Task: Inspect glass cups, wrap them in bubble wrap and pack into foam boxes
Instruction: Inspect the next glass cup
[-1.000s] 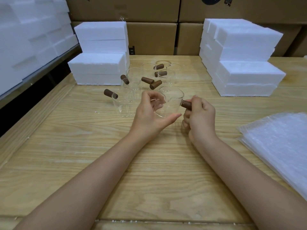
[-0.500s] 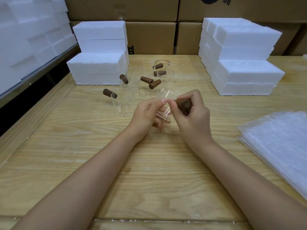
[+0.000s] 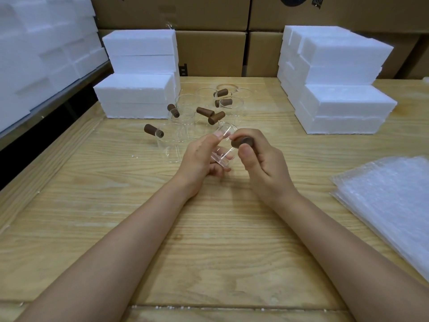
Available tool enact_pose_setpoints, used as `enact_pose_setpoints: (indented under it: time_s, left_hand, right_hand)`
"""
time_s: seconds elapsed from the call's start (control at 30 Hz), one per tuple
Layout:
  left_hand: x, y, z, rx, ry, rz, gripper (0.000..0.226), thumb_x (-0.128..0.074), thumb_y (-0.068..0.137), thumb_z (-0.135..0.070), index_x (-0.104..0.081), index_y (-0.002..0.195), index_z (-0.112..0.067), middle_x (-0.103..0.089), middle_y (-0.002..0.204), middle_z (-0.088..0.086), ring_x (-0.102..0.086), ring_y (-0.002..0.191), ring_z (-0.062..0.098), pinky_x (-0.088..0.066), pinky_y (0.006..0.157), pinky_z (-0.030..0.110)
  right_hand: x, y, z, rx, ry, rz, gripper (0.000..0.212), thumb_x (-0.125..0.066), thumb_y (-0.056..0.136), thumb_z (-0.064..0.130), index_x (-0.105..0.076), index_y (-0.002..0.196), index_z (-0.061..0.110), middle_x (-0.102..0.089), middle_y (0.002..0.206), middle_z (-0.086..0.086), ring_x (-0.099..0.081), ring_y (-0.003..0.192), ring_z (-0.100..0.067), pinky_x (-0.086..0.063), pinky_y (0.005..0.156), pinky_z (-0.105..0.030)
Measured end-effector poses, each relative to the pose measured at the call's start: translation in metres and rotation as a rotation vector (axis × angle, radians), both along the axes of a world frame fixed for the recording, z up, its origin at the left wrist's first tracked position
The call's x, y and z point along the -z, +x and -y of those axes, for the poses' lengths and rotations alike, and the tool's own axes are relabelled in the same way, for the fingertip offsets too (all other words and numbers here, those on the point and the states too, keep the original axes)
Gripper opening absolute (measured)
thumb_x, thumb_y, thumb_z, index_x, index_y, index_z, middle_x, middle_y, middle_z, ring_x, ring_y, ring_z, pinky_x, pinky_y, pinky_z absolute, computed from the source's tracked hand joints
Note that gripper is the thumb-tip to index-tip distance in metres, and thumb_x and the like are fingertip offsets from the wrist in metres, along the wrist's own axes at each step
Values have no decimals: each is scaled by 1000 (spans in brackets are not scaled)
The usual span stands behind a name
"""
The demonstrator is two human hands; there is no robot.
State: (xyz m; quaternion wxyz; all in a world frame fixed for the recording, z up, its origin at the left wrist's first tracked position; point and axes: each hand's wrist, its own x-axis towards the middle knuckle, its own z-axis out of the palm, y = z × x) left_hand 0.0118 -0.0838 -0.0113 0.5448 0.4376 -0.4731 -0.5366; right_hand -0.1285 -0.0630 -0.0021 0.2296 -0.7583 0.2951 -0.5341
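Fingers (image 3: 210, 141) hold tilted glass cup (image 3: 226, 131) | wooden table (image 3: 209, 228) | cardboard boxes (image 3: 209, 52) behind

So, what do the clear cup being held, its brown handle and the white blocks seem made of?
Clear round cup: likely glass, smooth, glossy; the tabletop shows through. Brown cylindrical handle: perhaps wood, matte; no grain is visible. White rectangular blocks: foam, matte, grainy, with crumbly edges.

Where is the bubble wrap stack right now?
In the head view the bubble wrap lies flat at the table's right edge, right of the right hand and nearer the camera than the right-hand foam boxes.
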Motion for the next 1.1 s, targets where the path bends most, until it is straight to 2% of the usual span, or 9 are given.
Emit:
enact_pose_setpoints:
  time_s: [0.07,0.2,0.33,0.43,0.6,0.77,0.83,0.93,1.1]
  left_hand:
    - [0,-1,-2,3,-17,2,29,-46,99,-28,-61,110,-5,-62,74,12,-59,53,21,-45,50,28]
    - [-2,-3,-5,21,-74,25,24,-44,100,-22,-57,114,-8,-60,84,14,-60,67,22,-53,58,26]
    - [-1,-5,-6,-5,-111,65,50,-48,95,-25,-41,137,2,-58,104,17,-63,74,16,-55,70,27]
    - [2,-6,-6,-20,-164,123,55,-61,93,-25,-36,138,-4,-61,103,12,-68,79,12,-56,81,30]
    - [7,-6,-7,-37,-246,193,67,-71,72,-43,-37,127,-25,-62,106,5,-66,95,25,-56,87,42]
    - [12,-9,-8,-97,-371,277,73,-78,67,-37,-31,122,-29,-59,108,1,-65,94,9,-52,85,24]
    - [13,-10,-8,-144,-460,345,76,-81,68,-27,-28,123,-23,-56,108,1,-64,96,8,-50,88,21]
    - [16,-11,-10,-193,-600,457,79,-83,68,-24,-26,122,-15,-53,112,8,-61,104,18,-49,95,28]
    - [16,-9,-10,-241,-701,547,83,-87,68,-20,-23,121,-22,-51,119,17,-58,110,17,-46,98,23]
  right_hand:
    - [-1,2,1,-22,47,62,14,-39,96,32,-51,100,37,-56,75,6,-52,64,5,-38,64,-7]
    - [-3,6,3,-47,185,218,24,-35,94,38,-58,93,33,-62,81,18,-52,67,3,-37,66,-11]
    - [-2,7,3,-11,240,306,33,-31,93,43,-60,87,29,-63,78,15,-50,63,2,-36,60,-12]
    - [1,9,3,75,260,387,37,-29,94,42,-61,85,26,-68,78,14,-60,72,3,-39,61,-10]
    - [4,10,4,261,259,437,36,-29,96,26,-60,78,27,-68,73,15,-67,74,0,-41,57,-10]
    - [3,8,8,343,271,453,35,-32,95,28,-60,74,25,-67,71,15,-68,70,-2,-40,54,-10]
    - [4,7,10,395,308,459,36,-32,96,28,-59,72,24,-67,68,13,-63,62,1,-41,56,-16]
    - [7,3,16,470,404,464,42,-33,100,24,-57,66,23,-60,51,18,-49,48,1,-37,58,-25]
    - [8,2,21,404,598,576,46,-39,96,23,-55,52,22,-53,45,13,-35,44,-7,-27,53,-27]
